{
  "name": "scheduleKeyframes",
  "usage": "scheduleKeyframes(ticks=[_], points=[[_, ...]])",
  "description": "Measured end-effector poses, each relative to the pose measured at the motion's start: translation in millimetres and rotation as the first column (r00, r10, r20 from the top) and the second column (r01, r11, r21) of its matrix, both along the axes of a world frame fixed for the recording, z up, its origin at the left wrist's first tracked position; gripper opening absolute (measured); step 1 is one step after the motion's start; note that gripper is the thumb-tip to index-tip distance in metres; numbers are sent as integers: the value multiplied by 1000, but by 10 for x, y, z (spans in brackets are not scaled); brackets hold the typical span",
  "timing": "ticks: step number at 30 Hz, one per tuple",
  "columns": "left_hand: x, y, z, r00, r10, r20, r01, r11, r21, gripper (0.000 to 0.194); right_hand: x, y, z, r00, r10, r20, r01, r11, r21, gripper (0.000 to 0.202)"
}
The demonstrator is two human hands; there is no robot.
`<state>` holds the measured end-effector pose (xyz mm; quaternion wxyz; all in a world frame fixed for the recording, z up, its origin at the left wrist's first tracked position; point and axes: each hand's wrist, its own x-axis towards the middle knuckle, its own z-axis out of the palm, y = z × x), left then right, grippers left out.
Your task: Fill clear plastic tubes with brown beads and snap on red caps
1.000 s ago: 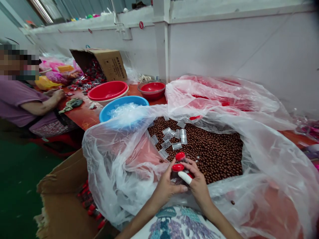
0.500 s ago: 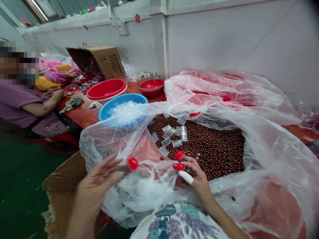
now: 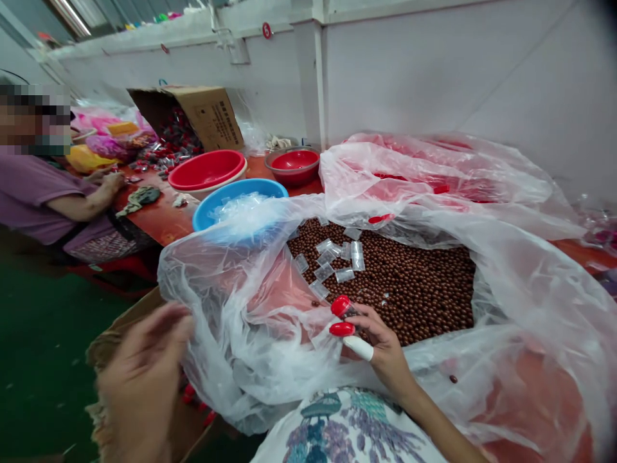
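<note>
My right hand [image 3: 383, 347], its thumb in a white finger cot [image 3: 359, 348], is closed around two small clear tubes with red caps [image 3: 342, 329]. It is above the near edge of a heap of round brown balls [image 3: 414, 289] in a large clear plastic bag [image 3: 231, 334]. Several clear empty tubes [image 3: 357, 256] lie on the balls. At lower left my left hand [image 3: 144, 366], blurred, hovers over a cardboard box [image 3: 113, 337], fingers loosely curved with a gap to the thumb and no tube showing. Red-capped tubes [image 3: 190, 393] show in that box, partly hidden.
A blue basin [image 3: 205, 215] of clear tubes stands behind the bag, near a red basin [image 3: 207, 168] and a smaller red bowl [image 3: 295, 161]. A tipped carton [image 3: 212, 119] spills red-capped tubes. Another person [image 3: 58, 206] sits at left. A bag of red caps [image 3: 434, 167] lies along the wall.
My left hand has moved left and down to above the cardboard box; the red-capped tube it held no longer shows in it. My right hand stays nearly in place with its two tubes.
</note>
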<state>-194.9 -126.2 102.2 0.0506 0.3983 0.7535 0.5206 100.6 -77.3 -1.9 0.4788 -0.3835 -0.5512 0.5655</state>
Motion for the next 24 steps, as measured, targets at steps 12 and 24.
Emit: scheduleKeyframes(ticks=[12, 24], points=[[1502, 565, -583, 175, -440, 881, 642, 729, 236, 27, 40, -64, 167, 999, -3, 39, 1, 998, 59, 23], [1420, 426, -626, 360, -568, 740, 812, 581, 51, 32, 130, -19, 42, 998, -59, 20, 59, 998, -25, 24]])
